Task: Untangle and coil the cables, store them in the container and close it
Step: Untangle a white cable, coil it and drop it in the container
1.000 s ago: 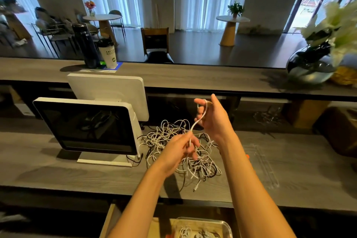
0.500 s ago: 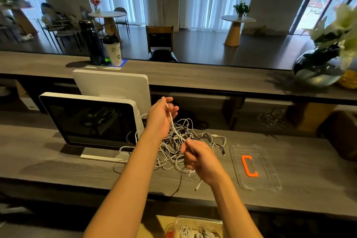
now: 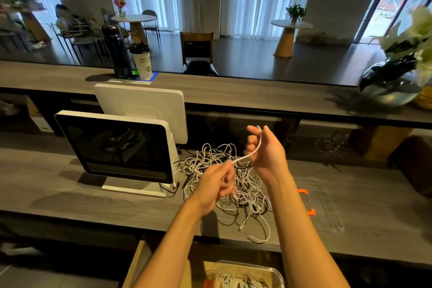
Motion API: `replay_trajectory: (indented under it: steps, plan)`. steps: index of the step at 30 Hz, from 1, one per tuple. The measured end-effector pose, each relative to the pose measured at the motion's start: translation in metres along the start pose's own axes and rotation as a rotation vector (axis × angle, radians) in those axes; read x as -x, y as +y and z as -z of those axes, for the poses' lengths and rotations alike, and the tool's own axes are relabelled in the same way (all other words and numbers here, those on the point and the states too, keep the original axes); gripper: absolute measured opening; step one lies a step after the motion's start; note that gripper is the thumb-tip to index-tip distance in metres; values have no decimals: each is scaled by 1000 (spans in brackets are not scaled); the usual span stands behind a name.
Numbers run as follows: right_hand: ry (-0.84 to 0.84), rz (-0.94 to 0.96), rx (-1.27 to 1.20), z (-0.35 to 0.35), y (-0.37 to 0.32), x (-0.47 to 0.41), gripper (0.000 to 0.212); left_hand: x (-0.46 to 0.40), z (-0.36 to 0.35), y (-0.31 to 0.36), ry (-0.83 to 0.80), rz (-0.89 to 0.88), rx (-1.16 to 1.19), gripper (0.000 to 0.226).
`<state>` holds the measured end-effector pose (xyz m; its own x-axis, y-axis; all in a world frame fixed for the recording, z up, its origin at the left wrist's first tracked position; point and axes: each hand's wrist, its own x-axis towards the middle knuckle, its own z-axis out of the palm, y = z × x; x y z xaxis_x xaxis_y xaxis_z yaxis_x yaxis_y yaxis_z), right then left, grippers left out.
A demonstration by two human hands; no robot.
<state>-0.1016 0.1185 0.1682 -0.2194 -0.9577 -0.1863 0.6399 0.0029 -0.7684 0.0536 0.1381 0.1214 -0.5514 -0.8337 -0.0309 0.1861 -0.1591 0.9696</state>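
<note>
The hands have swapped places since half a second ago: the right hand (image 3: 265,147) is now lifting the white cable (image 3: 251,154) high, fingers curled round it, while the left hand (image 3: 216,184) is pinching it lower, over the tangle (image 3: 224,180) on the worktop (image 3: 70,194). One strand is coming free, likely ready for coiling. The container (image 3: 250,275) is waiting below, its lid (image 3: 322,203) lying to the right.
</note>
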Motion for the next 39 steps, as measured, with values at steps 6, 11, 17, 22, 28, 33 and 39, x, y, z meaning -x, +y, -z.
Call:
replay_trajectory:
  steps: [6,11,17,22,28,33,39]
  plan:
    - [-179,-161,343,18,54,17,74,-11,4,38,118,-24,597,36]
    - [-332,-172,404,17,75,46,74,-28,16,55,276,-24,732,33]
    - [-258,20,281,13,81,50,32,-42,28,41,459,-25,562,34]
    - [-205,102,-107,-1,56,43,30,-22,9,-3,273,115,40,66]
    - [-123,137,-197,-9,20,28,27,2,5,-31,-18,168,-159,68]
    - [137,162,-139,8,16,19,28,10,23,-23,-119,134,-328,36]
    - [277,-34,389,34,29,33,31,13,28,-5,145,34,-307,35]
